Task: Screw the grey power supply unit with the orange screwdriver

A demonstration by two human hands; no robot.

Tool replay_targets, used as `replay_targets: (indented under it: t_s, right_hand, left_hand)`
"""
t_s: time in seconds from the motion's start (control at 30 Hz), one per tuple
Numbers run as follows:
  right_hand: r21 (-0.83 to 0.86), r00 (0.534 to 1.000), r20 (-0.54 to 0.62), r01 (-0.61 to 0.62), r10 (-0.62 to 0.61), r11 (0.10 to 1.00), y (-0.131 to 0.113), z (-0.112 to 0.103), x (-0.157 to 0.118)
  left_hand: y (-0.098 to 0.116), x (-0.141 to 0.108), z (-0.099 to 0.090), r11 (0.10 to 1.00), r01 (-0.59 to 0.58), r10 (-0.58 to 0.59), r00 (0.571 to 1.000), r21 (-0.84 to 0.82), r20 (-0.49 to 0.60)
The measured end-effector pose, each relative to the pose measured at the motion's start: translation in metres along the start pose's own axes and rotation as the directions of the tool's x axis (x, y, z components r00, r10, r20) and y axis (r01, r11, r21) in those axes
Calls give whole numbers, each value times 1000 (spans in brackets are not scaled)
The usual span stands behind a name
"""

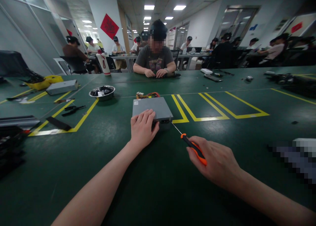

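A grey metal power supply unit (154, 107) lies flat on the green table, its bundle of coloured wires (148, 95) coming out at the far side. My left hand (144, 125) rests on its near left part, fingers on the top and the thumb at the near side. In my right hand (214, 155) is a screwdriver (195, 149) with an orange and black handle. Its thin shaft points up and left, and the tip meets the near right corner of the unit, beside a black socket. Whether it sits in a screw cannot be made out.
A steel bowl (102, 91) with small parts stands at the back left, near another grey metal box (62, 87) and black strips (58, 123). Yellow tape marks (209, 118) line the table. Across it sits a person (155, 56), hands on the table. A white tumbler (103, 64) stands behind.
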State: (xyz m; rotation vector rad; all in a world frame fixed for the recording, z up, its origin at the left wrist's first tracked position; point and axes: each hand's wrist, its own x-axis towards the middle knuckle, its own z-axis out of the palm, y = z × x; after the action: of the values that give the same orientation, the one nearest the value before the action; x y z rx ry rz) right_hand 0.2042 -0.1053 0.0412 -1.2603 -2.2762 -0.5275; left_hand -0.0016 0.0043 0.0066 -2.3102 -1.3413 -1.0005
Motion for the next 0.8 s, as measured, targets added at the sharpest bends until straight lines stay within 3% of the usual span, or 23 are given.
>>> replay_targets:
  t_s: [0.23,0.37,0.6,0.8]
  right_hand:
    - [-182,985,7,173,-175,968,-5,-4,-4]
    - [-188,988,6,151,-153,970,-5,0,-5]
    - [-215,1000,15,14,-11,976,-8,1,-6]
    - [-263,990,37,140,-135,954,-11,-2,-8]
  left_hand:
    - [1,0,-1,1000,-1,1,1000,5,9]
    - [1,0,-2,1000,-4,4,1000,9,4]
    - [0,0,-1,1000,-7,7,1000,7,-1]
    - [1,0,-2,1000,-2,2,1000,1,8]
